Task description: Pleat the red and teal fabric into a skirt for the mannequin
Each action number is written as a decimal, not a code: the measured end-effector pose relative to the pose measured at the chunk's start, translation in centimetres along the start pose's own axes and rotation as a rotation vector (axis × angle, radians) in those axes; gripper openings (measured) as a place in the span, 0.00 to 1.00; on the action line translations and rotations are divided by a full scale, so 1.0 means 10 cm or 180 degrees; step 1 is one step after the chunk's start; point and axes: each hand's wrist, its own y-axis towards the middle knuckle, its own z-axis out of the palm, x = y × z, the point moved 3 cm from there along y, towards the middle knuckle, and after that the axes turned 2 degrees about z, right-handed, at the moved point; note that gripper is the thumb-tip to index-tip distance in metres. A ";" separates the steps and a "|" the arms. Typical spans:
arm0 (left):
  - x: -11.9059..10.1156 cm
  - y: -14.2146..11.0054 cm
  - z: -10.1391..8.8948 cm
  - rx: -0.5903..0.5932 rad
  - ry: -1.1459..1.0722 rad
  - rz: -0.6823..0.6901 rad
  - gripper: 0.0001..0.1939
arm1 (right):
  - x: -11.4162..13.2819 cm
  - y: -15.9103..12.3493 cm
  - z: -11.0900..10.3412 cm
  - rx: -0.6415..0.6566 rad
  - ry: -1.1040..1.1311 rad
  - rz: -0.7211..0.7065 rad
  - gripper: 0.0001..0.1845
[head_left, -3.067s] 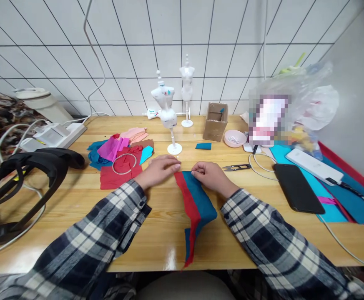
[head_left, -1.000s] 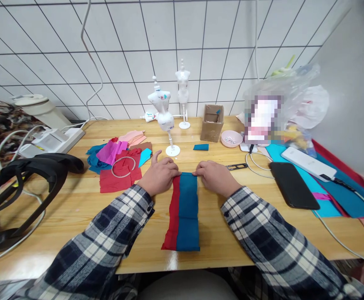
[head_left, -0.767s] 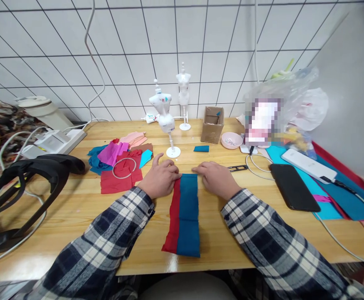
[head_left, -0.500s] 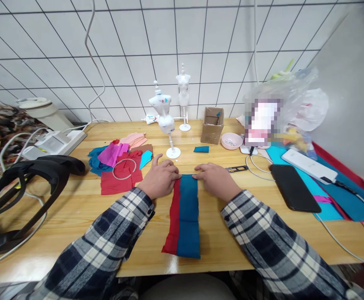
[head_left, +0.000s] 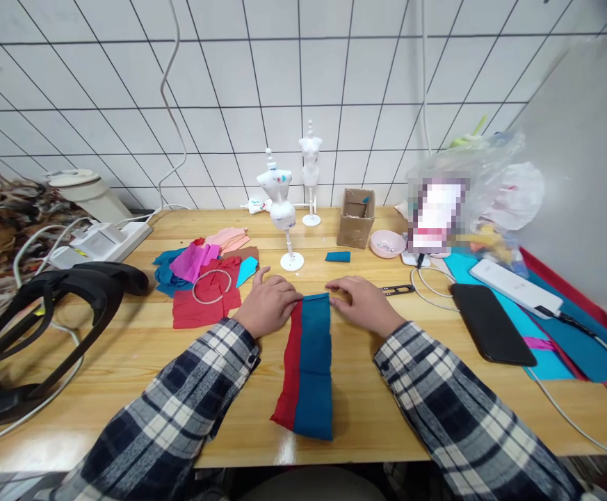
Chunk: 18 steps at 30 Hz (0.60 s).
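Observation:
A long strip of cloth in two layers lies lengthwise in front of me: a blue piece (head_left: 316, 362) covers most of a red piece (head_left: 289, 369), which shows along the left side. The blue top edge has a narrow fold. My left hand (head_left: 269, 304) rests at the top left corner, thumb and fingertips closed on the cloth there. Just off the top right corner is my right hand (head_left: 364, 304), its thumb and forefinger apart and nothing visible between them. A small blue scrap (head_left: 338, 257) lies beyond the hands.
White mini mannequins (head_left: 282, 202) stand at the back near a cardboard box (head_left: 356, 226) and a pink bowl (head_left: 388, 243). Cloth scraps (head_left: 204, 306) with a metal ring lie left. Thread snips (head_left: 398, 289), a black phone (head_left: 492, 323) and cables are right; a black headset frame (head_left: 89, 313) is far left.
My right hand has let go of the cloth's top right corner and its fingers have parted. The left hand stays at its corner. The camera view has tilted up slightly.

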 end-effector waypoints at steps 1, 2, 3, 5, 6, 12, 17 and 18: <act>0.01 0.00 0.00 -0.0023 -0.0034 -0.0044 0.13 | 0.00 0.00 0.01 0.0005 -0.0003 -0.0047 0.15; 0.02 -0.01 0.00 -0.0048 -0.0070 -0.0100 0.13 | 0.01 0.00 0.02 0.0009 -0.0004 -0.0086 0.14; 0.03 -0.01 -0.01 -0.0079 -0.0102 -0.0168 0.13 | 0.01 0.00 0.03 0.0006 -0.0004 -0.0112 0.13; 0.07 -0.02 -0.02 -0.0191 -0.0157 -0.0325 0.12 | -0.01 0.00 0.04 -0.0044 0.0000 -0.0117 0.15; 0.09 -0.02 -0.03 -0.0262 -0.0198 -0.0391 0.12 | -0.02 0.00 0.05 -0.0073 0.0003 -0.0105 0.16; 0.14 -0.01 0.04 -0.0307 -0.0425 -0.0464 0.22 | -0.03 0.02 0.09 -0.0082 -0.0047 -0.0083 0.17; 0.13 0.04 0.15 -0.0216 -0.0466 -0.0622 0.10 | -0.01 0.06 0.14 -0.0215 -0.0034 -0.0011 0.07; 0.13 0.05 0.16 -0.0220 -0.0456 -0.0639 0.09 | -0.01 0.07 0.15 -0.0242 -0.0023 0.0008 0.06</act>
